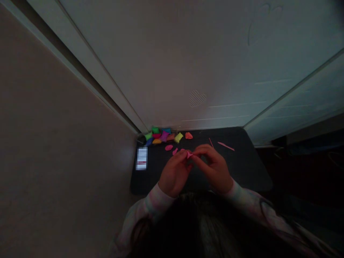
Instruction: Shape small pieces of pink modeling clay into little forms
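Observation:
A small pink piece (189, 154), soft-looking like clay, is held between both hands above the dark table (242, 168). My left hand (176, 172) is closed on its left side, with the fingertips pressed together. From the right, my right hand (213, 166) pinches the same piece between thumb and finger. Just beyond my left hand lie a flat pink oval (168, 147) and another small pink piece (175, 151). Part of one more pink bit shows behind the fingertips.
Several colourful packets (164, 135) lie along the table's back left edge, with a yellow packet (178, 137) and an orange lump (189, 135) beside them. A lit phone (142, 158) lies at the left. Two pink sticks (226, 146) (211, 142) lie at the right. A pale panel (172, 71) rises behind.

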Demonstrator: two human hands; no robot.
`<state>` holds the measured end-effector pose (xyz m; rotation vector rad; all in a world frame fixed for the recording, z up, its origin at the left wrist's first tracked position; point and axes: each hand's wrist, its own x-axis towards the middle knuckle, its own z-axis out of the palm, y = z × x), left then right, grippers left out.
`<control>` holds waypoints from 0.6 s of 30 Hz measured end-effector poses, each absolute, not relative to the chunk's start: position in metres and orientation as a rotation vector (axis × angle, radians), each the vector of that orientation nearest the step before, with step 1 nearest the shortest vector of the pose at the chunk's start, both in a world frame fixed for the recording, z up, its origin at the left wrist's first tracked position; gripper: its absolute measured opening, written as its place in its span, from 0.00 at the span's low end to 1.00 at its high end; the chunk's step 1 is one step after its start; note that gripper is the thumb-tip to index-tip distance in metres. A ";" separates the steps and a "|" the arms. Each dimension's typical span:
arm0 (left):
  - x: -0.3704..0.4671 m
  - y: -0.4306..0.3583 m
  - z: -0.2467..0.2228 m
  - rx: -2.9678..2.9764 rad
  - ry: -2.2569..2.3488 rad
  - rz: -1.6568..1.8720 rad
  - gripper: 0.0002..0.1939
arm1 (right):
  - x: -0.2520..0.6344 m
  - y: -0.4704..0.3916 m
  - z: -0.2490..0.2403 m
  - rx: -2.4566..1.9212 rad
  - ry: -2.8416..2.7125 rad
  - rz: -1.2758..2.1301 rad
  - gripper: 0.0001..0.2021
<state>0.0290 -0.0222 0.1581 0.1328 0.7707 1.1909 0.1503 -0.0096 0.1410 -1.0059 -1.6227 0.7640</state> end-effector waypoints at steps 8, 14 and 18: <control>0.024 -0.021 0.158 0.160 0.818 1.156 0.04 | 0.151 -0.009 0.137 -0.992 -1.710 0.534 0.05; 0.021 -0.021 0.158 0.228 0.845 1.163 0.10 | 0.154 -0.009 0.138 -0.942 -1.744 0.520 0.06; 0.019 -0.021 0.156 0.299 0.886 1.169 0.10 | 0.158 -0.009 0.141 -0.927 -1.761 0.592 0.05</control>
